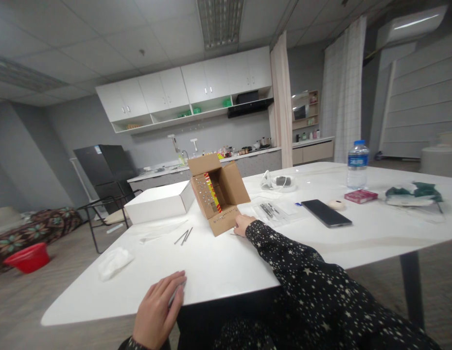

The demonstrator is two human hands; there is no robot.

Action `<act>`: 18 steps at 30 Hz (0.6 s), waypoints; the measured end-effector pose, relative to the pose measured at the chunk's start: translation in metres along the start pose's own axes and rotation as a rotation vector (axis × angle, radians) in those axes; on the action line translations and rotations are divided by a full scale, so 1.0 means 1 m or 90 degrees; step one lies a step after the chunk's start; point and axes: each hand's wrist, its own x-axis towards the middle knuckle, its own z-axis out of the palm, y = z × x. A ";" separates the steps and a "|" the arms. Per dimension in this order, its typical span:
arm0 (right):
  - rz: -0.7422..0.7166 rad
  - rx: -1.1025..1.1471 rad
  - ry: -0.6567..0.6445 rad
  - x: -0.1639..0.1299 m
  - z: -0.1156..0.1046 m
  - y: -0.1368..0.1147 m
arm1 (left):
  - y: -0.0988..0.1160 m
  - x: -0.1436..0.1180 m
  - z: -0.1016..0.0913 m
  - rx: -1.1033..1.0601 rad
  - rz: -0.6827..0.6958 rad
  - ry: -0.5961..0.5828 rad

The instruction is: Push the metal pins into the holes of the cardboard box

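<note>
My right hand (244,225) is closed at the front flap of an open cardboard box (229,189). A thin sliver shows by its fingertips, too small to name. The box is tilted, open toward me, with a red and yellow strip and many small shiny dots on its flaps. At the table's near edge rests my left hand (160,304), fingers together and thumb curled in. Something greyish shows between thumb and fingers; I cannot make out what. Between the hands and the white box lie several thin metal rods (183,236).
On the white table (218,272) are a white box (158,204), crumpled tissue (114,262), a clear bag of thin rods (271,213), a phone (325,213), a pink box (360,196), a water bottle (357,167) and a white cable (280,182). A red basin (29,257) stands on the floor.
</note>
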 end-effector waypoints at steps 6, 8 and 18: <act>0.004 0.010 -0.002 -0.002 -0.001 -0.002 | 0.000 0.000 0.000 0.004 0.000 -0.003; 0.009 0.008 -0.003 -0.001 -0.001 -0.002 | 0.000 0.001 0.000 0.005 0.000 -0.004; 0.038 -0.040 -0.035 -0.004 -0.005 -0.006 | 0.001 0.002 -0.001 -0.002 -0.006 0.003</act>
